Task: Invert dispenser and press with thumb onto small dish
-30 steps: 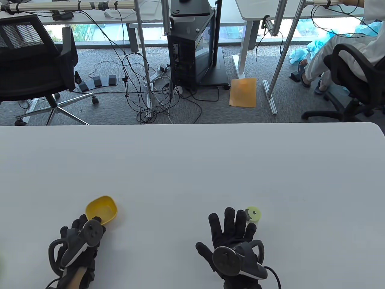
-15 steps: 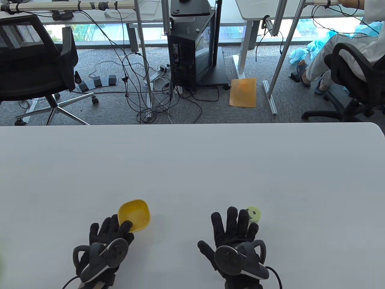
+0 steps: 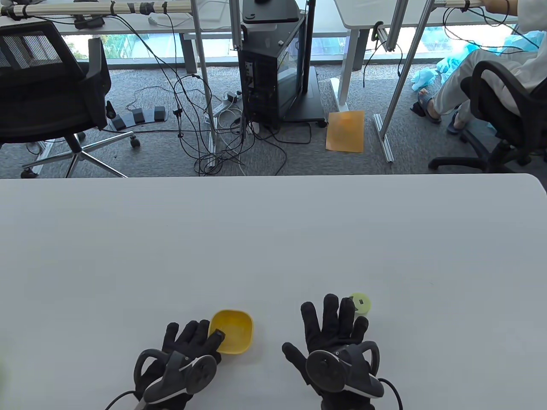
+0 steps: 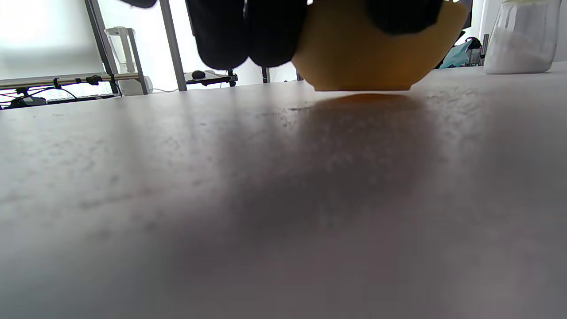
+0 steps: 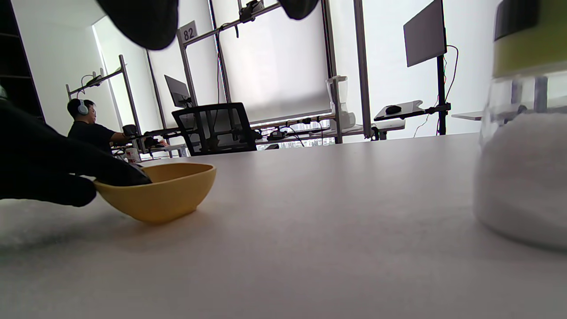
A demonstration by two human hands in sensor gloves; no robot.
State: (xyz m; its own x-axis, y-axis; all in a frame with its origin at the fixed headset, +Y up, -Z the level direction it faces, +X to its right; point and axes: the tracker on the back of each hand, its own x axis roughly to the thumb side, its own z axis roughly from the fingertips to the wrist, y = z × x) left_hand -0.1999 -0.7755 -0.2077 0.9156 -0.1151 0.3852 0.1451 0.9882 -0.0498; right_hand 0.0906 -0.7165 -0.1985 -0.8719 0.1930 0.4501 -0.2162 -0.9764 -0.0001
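A small yellow dish [image 3: 236, 338] sits on the white table near the front edge. My left hand [image 3: 194, 341] holds its left rim, thumb over the rim and inside, fingers on the outer wall. The dish also shows in the left wrist view [image 4: 367, 57] and the right wrist view [image 5: 159, 195]. The dispenser [image 3: 360, 304], a clear jar of white powder with a pale green lid, stands upright to the right. My right hand [image 3: 333, 324] lies flat and empty, fingers spread, just left of the jar. The jar looms close in the right wrist view [image 5: 522, 177].
The white table [image 3: 273, 239] stretches far and wide behind the hands. Beyond its far edge are office chairs, cables and a computer cart on the floor.
My left hand has slid the yellow dish rightward along the table's front, toward my right hand. The right hand and the dispenser have stayed in place.
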